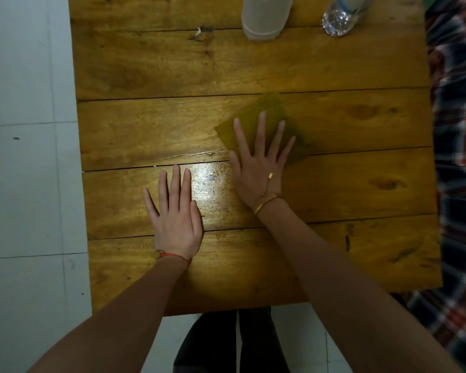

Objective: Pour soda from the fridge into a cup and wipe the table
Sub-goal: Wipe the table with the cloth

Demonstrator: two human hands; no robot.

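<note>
A wooden table (135, 125) of broad planks is seen from above, with both hands laid flat on it. The right hand (258, 168) is pressed palm-down on a yellow-green cloth (269, 111) near the middle of the table, its fingers straight and spread across the fabric, the heel of the palm resting on bare wood; a gold bracelet (264, 204) is worn at that wrist. The left hand (176, 219) is set flat on the table nearer the front edge, beside the cloth but apart from it, fingers straight and slightly spread, a red string (176, 255) tied at the wrist. At the table's far edge, a white cup (264, 17) and a clear plastic bottle (336, 18) are stood side by side, well apart from the cloth. A plaid fabric (457, 130) is seen beyond the table's right edge.
</note>
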